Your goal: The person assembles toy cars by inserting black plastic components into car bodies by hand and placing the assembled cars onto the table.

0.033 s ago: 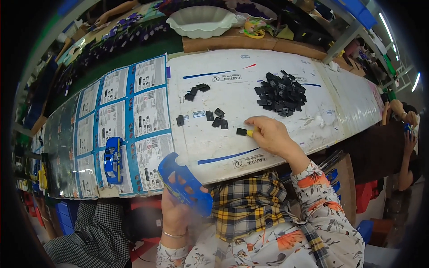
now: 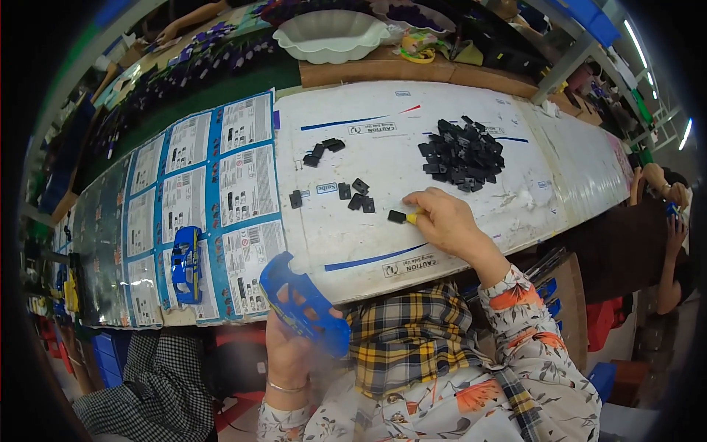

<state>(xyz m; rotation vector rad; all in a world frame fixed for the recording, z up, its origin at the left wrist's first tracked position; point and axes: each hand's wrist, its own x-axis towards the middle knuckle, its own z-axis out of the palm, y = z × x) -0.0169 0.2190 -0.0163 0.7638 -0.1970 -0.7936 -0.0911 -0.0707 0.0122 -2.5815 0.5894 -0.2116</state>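
Observation:
My left hand (image 2: 286, 353) is closed round a blue toy car body shell (image 2: 305, 306) with window openings, tilted above the table's front edge. My right hand (image 2: 449, 225) is over the white table surface, its index finger stretched out and apart from the thumb. Just at the thumb side lies a small black plastic piece (image 2: 397, 217), touching or nearly touching a yellow tip (image 2: 412, 219). I cannot tell whether that yellow is a finger cover. Several more black pieces (image 2: 357, 200) lie to the left, and a large heap of black pieces (image 2: 464, 155) sits beyond my right hand.
A second blue toy car body (image 2: 187, 265) rests on the printed sheets (image 2: 206, 177) at the left. White fluted bowls (image 2: 331, 37) stand along a cardboard edge (image 2: 375, 71) at the back. A metal post (image 2: 571, 70) rises at the far right. Other people's hands (image 2: 674, 202) work at the right.

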